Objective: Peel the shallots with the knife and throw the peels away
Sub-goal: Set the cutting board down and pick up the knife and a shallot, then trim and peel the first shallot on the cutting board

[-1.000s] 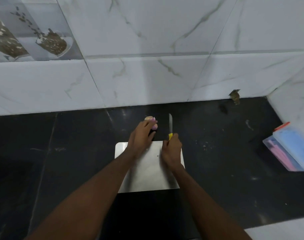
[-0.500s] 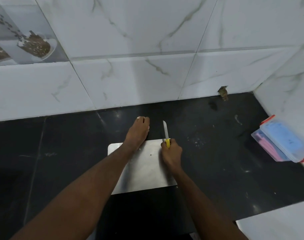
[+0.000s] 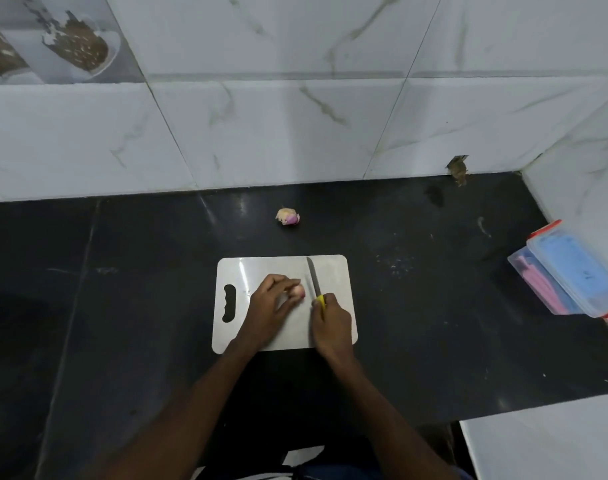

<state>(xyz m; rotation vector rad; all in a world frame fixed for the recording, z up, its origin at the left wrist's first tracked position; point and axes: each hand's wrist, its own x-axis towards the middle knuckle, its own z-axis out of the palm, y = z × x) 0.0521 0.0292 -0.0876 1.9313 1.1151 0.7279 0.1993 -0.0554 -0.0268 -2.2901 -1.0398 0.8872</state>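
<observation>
Left hand (image 3: pixel 273 306) pins shallot (image 3: pixel 298 292) mid-cutting board (image 3: pixel 333 271); right hand (image 3: pixel 330 320) grips knife (image 3: pixel 313 277) just right, blade pointing away (1 more shallot (image 3: pixel 288 216) beyond board's far edge).

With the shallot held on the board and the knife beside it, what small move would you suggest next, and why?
Probably bring the knife blade left onto the exposed end of the shallot to trim it. The left hand pins it on the cutting board, while the right hand holds the blade just beside it.
</observation>
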